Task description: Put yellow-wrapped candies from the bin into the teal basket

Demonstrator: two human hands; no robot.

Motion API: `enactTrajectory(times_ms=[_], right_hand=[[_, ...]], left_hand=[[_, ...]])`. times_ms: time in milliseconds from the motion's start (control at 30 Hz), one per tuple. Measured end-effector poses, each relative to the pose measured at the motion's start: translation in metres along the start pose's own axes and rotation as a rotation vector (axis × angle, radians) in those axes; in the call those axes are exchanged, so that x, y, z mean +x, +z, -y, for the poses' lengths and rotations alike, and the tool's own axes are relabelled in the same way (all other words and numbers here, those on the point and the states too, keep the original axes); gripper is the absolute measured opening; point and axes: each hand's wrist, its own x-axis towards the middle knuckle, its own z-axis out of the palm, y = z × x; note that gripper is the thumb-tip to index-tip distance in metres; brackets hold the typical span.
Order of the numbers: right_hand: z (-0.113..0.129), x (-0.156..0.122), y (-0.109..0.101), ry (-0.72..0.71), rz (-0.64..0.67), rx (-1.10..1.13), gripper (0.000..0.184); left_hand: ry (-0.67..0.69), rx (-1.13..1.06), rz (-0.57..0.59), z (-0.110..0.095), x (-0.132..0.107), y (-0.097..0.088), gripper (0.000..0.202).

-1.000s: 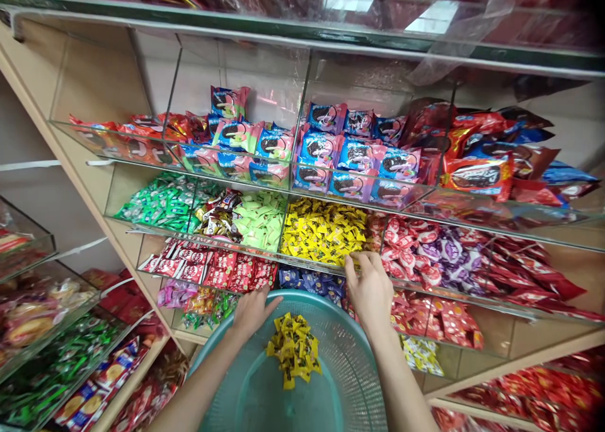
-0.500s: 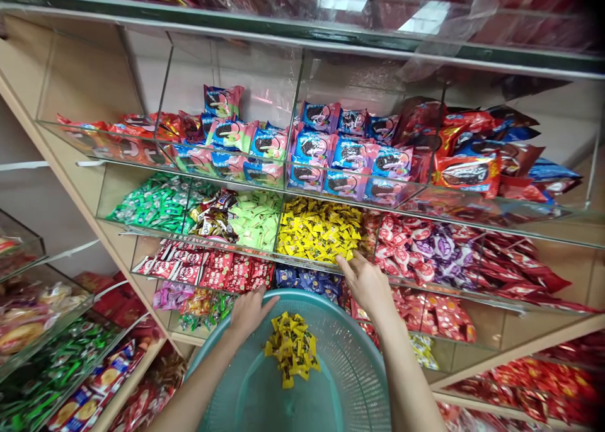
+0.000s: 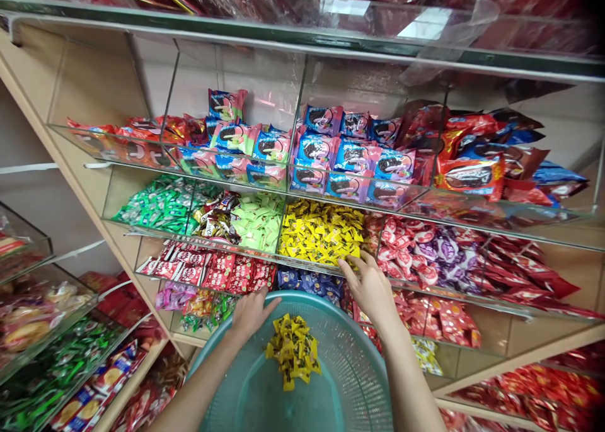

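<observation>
My left hand (image 3: 249, 312) grips the far rim of a teal plastic basket (image 3: 350, 381), thumb inside the rim. A small pile of yellow wrapped candies (image 3: 293, 350) lies in the basket. My right hand (image 3: 371, 287) reaches over the basket to the front edge of a clear acrylic bin full of the same yellow candies (image 3: 321, 230). Its fingers are spread and touch the candies at the bin's front; nothing is held in them that I can see.
Wooden shelves carry rows of clear bins: green candies (image 3: 158, 202), pale green candies (image 3: 258, 221), red and purple candies (image 3: 435, 252), red wafer packs (image 3: 208, 268), blue cookie packs (image 3: 350, 158) above. More bins (image 3: 42, 331) stand at the left.
My right hand drew back a little from the yellow candy bin and then reached into its front edge again, fingers spread. My left hand stayed on the basket rim.
</observation>
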Motion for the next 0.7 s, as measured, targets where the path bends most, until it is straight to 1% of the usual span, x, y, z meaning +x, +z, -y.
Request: enactTrajectory(times_ms=[133, 267, 333, 400, 467, 567, 633, 700], right_hand=[[0.000, -0.001, -0.001, -0.015, -0.024, 0.054, 0.047], [0.002, -0.003, -0.005, -0.039, -0.095, 0.141, 0.046], [0.005, -0.005, -0.010, -0.063, -0.131, 0.222, 0.044], [0.012, -0.010, -0.019, -0.103, -0.107, 0.360, 0.041], [0.021, -0.017, -0.028, -0.159, 0.017, 0.542, 0.038], [0.036, -0.027, -0.034, -0.250, 0.311, 0.800, 0.034], [0.043, -0.032, -0.028, -0.303, 0.513, 0.891, 0.031], [0.045, -0.032, -0.013, -0.337, 0.699, 0.883, 0.032]], left_hand=[[-0.005, 0.002, 0.011, -0.001, 0.000, -0.001, 0.059], [-0.016, 0.000, 0.018, -0.002, -0.001, -0.003, 0.059], [-0.023, -0.001, 0.029, -0.003, -0.001, -0.004, 0.059], [-0.025, 0.001, 0.035, -0.003, -0.001, -0.004, 0.059], [-0.025, 0.007, 0.034, -0.003, -0.001, -0.003, 0.059], [-0.021, 0.018, 0.027, -0.002, -0.001, -0.001, 0.059], [-0.018, 0.025, 0.021, -0.002, -0.001, 0.000, 0.058], [-0.018, 0.031, 0.017, -0.002, -0.001, 0.000, 0.058]])
